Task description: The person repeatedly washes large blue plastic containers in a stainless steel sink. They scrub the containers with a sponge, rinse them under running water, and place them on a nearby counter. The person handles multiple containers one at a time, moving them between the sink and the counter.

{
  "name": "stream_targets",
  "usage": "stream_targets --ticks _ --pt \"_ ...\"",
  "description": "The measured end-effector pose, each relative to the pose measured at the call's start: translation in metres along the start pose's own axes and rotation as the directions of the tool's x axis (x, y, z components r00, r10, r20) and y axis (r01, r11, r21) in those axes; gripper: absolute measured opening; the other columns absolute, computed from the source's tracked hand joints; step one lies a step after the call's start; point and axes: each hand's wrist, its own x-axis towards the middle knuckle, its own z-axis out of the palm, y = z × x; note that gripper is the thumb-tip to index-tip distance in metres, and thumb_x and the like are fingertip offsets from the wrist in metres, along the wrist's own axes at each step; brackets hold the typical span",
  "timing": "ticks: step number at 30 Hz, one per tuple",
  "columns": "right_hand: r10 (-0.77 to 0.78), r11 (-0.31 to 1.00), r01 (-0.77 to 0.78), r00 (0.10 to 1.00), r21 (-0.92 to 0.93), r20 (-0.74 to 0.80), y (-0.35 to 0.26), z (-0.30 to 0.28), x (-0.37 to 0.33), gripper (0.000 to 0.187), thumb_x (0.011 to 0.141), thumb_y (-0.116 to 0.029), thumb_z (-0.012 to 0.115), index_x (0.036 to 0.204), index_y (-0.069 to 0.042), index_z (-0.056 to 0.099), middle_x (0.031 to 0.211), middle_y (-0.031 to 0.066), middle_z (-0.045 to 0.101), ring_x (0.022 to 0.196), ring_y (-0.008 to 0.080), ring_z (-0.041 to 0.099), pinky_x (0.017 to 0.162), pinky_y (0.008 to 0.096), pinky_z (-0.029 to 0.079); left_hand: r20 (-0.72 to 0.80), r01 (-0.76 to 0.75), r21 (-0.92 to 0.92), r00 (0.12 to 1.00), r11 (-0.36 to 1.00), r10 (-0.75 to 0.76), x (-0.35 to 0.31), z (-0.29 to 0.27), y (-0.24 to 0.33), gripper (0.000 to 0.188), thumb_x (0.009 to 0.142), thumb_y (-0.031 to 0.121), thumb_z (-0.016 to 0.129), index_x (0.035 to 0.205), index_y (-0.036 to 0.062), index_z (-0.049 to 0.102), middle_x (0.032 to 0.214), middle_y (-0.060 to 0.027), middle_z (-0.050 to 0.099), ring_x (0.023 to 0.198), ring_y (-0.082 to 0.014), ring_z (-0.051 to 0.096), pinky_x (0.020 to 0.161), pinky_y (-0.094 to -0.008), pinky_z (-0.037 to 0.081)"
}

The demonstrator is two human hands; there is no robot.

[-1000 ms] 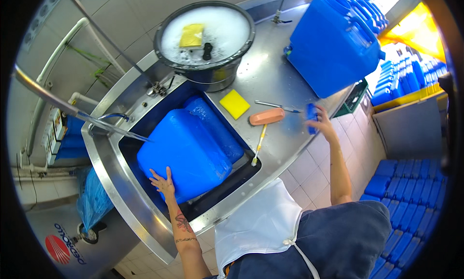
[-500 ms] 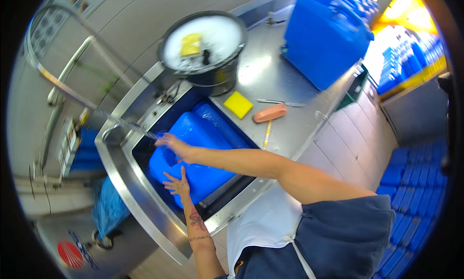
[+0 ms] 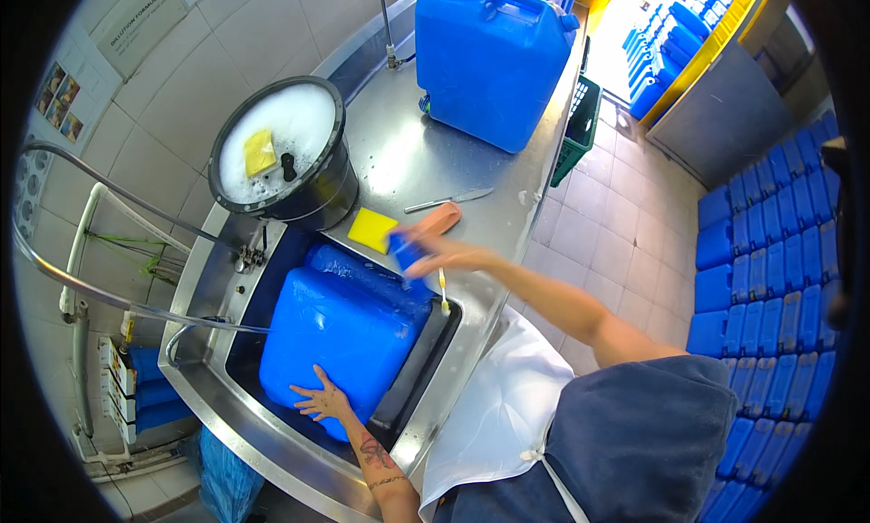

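A blue jerrycan (image 3: 335, 314) lies in the sink basin (image 3: 240, 355), with a second blue jerrycan (image 3: 349, 265) partly hidden behind it. My left hand (image 3: 323, 401) rests open on the near jerrycan, fingers spread. Over the basin's right edge, my right hand (image 3: 446, 254) is closed on a small blue piece (image 3: 408, 251), too smeared by motion to name its kind. Just beyond that hand are an orange-handled brush (image 3: 440, 218) and a yellow sponge (image 3: 372, 229). A clear hose (image 3: 136, 304) reaches in from the left and ends by the jerrycan.
A black bucket (image 3: 313, 192) of suds, with a yellow sponge (image 3: 259, 153) in it, stands behind the basin. A knife (image 3: 449, 200) lies on the steel counter (image 3: 376, 174). Further back stands a large blue jerrycan (image 3: 494, 70). Stacked blue jerrycans (image 3: 761, 287) line the floor at right.
My right hand has swung right, away from the hose end to beside the brush. My left hand stays on the jerrycan. The head view has shifted, showing more floor.
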Motion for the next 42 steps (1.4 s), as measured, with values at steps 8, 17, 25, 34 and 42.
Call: stream_targets --ticks 8,17,25,34,42 --pt "0.046 0.999 -0.015 0.292 0.044 -0.955 0.136 -0.279 -0.144 0.097 0.065 -0.022 0.091 0.135 -0.017 0.025 0.121 0.0130 0.048 0.106 0.0219 0.056 0.086 0.0342 0.053 -0.268 0.002 0.078 0.963 0.997 0.019 -0.008 0.008 0.004 0.091 0.081 0.079 0.045 0.150 0.0223 0.030 0.150 -0.0298 0.026 0.139 -0.0469 0.025 0.108 -0.0679 0.019" --pt "0.000 0.906 -0.378 0.456 -0.193 -0.890 0.266 -0.517 -0.150 0.106 0.056 -0.029 0.094 0.137 -0.007 0.029 0.129 0.0157 0.043 0.114 0.0274 0.050 0.091 0.0379 0.050 -0.485 -0.114 0.194 0.852 0.974 0.196 -0.067 -0.009 0.072 0.054 0.088 0.048 0.060 0.126 0.0089 0.057 0.125 -0.0293 0.049 0.113 -0.0452 0.048 0.096 -0.0500 0.039" --pt "0.644 0.055 -0.787 0.498 -0.614 -0.581 0.337 -0.560 -0.173 0.085 0.054 -0.052 0.086 0.119 -0.002 0.064 0.102 0.0161 0.068 0.093 0.0368 0.064 0.086 0.0431 0.053 0.042 0.403 0.026 0.914 0.915 -0.404 -0.077 -0.007 0.126 0.126 0.062 0.091 0.053 0.156 0.0193 0.009 0.152 -0.0391 0.002 0.140 -0.0584 -0.001 0.107 -0.0717 0.009" --pt "0.744 0.618 -0.379 0.564 -0.689 0.357 0.092 -0.208 -0.058 0.052 0.088 -0.052 0.061 0.080 -0.001 0.068 0.074 0.0149 0.067 0.064 0.0220 0.065 0.061 0.0350 0.050 0.038 0.421 0.013 0.906 0.907 -0.421 -0.056 -0.024 0.079 0.109 0.066 0.088 0.053 0.153 0.0397 0.009 0.155 -0.0334 0.002 0.139 -0.0595 0.000 0.104 -0.0760 0.010" --pt "0.024 0.897 0.225 0.834 -0.380 0.551 -0.003 -0.020 0.009 0.028 0.089 -0.027 0.065 0.097 0.000 0.064 0.093 0.0162 0.063 0.082 0.0276 0.063 0.074 0.0367 0.048 0.179 0.116 -0.280 0.982 0.953 -0.066 0.011 0.002 -0.083 0.090 0.080 0.079 0.048 0.153 0.0402 0.013 0.157 -0.0247 0.012 0.142 -0.0529 0.009 0.109 -0.0704 0.010"
